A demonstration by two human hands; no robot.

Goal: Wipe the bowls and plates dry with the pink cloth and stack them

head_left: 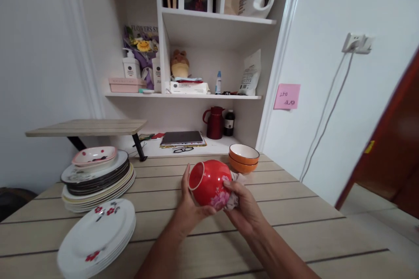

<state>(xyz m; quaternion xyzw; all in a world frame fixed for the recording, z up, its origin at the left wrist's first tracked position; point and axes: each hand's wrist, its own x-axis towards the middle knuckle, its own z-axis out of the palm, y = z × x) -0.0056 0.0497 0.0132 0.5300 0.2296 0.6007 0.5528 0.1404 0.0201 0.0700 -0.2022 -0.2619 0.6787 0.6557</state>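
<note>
A red bowl (211,181) with pink flowers is held tilted on its side above the table, its round foot facing left toward me. My left hand (190,209) is closed around its left and lower side, thumb along the bottom. On the right side my right hand (242,205) grips the rim, with the thumb on the outside and a greyish cloth (234,198) bunched between hand and bowl. The inside of the bowl is hidden. Just behind, two stacked orange bowls (244,159) with white insides stand on the table.
White flowered plates (98,239) are stacked at front left. Behind them rises a taller pile of plates (98,174) topped by pink-rimmed dishes (94,157). A small raised stand (87,127), a laptop (182,137), glasses (183,150) and a dark red jug (215,123) are farther back.
</note>
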